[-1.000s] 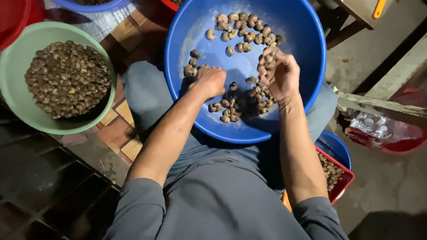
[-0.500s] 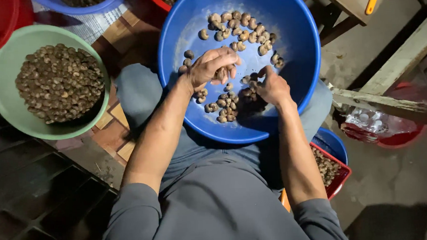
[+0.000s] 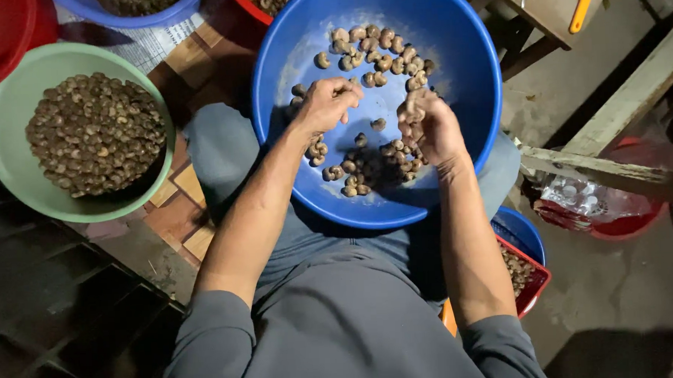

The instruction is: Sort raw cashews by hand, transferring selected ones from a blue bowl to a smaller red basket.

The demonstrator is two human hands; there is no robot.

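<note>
While a green bowl [image 3: 6,111] heaped with brown nuts sits far left on the floor, the big blue basin [image 3: 467,87] rests on the person's lap. Over it, the left hand [image 3: 325,106] hovers with fingers pinched together, apparently on a nut. Loose nuts [image 3: 380,61] lie scattered on the basin's bottom. Just right, the right hand [image 3: 427,122] is curled around several nuts. A red basket [image 3: 537,279] peeks out lower right.

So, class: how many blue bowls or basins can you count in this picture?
3. A big blue basin sits on the person's lap; a second blue bowl is at the top left edge; a third peeks out by the right arm. More may be hidden.
</note>
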